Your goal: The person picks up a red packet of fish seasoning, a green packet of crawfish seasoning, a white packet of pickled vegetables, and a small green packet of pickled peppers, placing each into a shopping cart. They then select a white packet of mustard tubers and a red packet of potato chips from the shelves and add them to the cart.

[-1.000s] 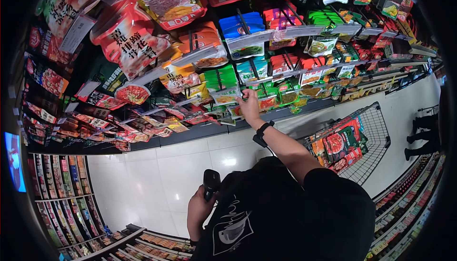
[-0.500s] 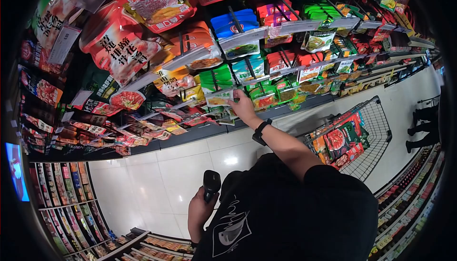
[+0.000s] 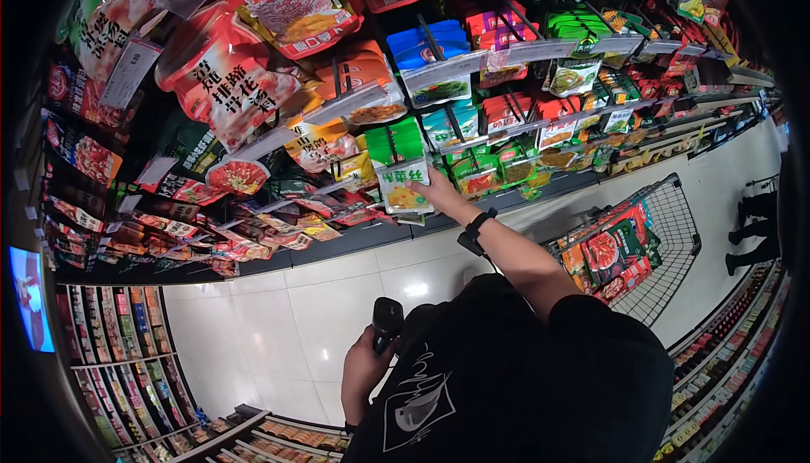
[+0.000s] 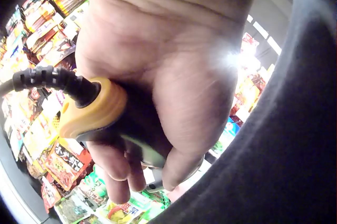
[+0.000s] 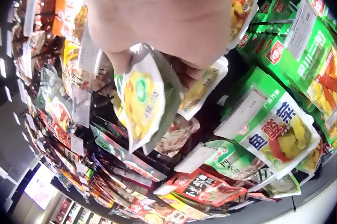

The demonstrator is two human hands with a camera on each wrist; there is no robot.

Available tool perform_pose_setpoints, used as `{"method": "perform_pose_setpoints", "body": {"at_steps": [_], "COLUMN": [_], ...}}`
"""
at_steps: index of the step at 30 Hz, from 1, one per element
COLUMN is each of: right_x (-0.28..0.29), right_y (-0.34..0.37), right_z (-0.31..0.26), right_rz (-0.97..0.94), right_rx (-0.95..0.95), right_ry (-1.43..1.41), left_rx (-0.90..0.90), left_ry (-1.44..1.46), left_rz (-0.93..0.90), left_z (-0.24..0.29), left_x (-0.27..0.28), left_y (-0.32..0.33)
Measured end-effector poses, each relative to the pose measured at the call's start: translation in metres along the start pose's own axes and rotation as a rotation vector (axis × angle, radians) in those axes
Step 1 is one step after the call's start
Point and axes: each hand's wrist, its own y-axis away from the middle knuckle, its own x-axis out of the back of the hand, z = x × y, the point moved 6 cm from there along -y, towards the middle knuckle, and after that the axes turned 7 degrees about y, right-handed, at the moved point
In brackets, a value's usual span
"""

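Shirt (image 3: pixel 523 370) cloth, black with a pale print, fills the near part of the head view. Beside it the left hand (image 3: pixel 364 368) is closed round a scanner (image 3: pixel 388 318), which is dark, with a yellow end and a ribbed cable (image 4: pixel 52 78) that show in the left wrist view. The right arm reaches out to the rack, a dark band (image 3: pixel 479 231) on its wrist. At its end the right hand (image 3: pixel 445 196) is narrow, thumb and fingers pinching a packet (image 3: pixel 400 198), green at the top and pale below with a yellow food picture. This packet is at the front of a row of green ones on a low hook, its face turned up to the head camera. Price strips (image 3: pixel 443 70) run above and beside it, with blue, orange and red packs hanging farther up. Right of the person, apart from the rack, a wire cart (image 3: pixel 671 248) holds red and green packs (image 3: pixel 609 254). Farther off, dark legs (image 3: pixel 755 228) stand on the pale floor (image 3: pixel 261 328), and a lit screen (image 3: pixel 30 298) shows at the far left.
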Motion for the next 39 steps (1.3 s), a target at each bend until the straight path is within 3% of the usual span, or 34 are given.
{"method": "perform_pose_setpoints", "body": {"at_steps": [7,12,15,19,23,26,30,36,39], "right_x": [-0.001,-0.006,-0.008,-0.008,0.008,0.024,0.039,0.046,0.062], "right_y": [0.033,0.072,0.096,0.138,0.182,0.218,0.267,0.341,0.404], "right_z": [-0.015,-0.02,-0.016,0.002,0.017,-0.001,-0.038,-0.064,-0.088], "right_rz": [-0.086,-0.245,-0.413,-0.434,-0.231,-0.016,0.23,0.572,0.827], "right_rx": [-0.016,-0.186,-0.33,-0.441,-0.558,-0.521,-0.612,-0.387,-0.29], "right_ry": [-0.262,-0.181,0.059,0.045,-0.202,-0.305,-0.317,-0.521,-0.481], "left_rx": [-0.035,0.016,-0.049,-0.139,-0.209,-0.274,-0.339,-0.491,-0.558], "left_ry": [-0.02,0.014,0.032,-0.068,0.09,0.118,0.161,0.038,-0.018], "left_rz": [-0.013,-0.037,-0.044,-0.068,-0.039,-0.063,-0.151,-0.31,-0.38], "left_z": [-0.004,-0.012,-0.022,-0.043,-0.055,-0.059,-0.073,-0.079,-0.058], "left_x": [0.006,0.008,0.007,0.02,0.04,0.054,0.061,0.066,0.069], "left_y": [-0.003,0.001,0.0,-0.01,-0.019,-0.021,-0.029,-0.06,-0.069]}}
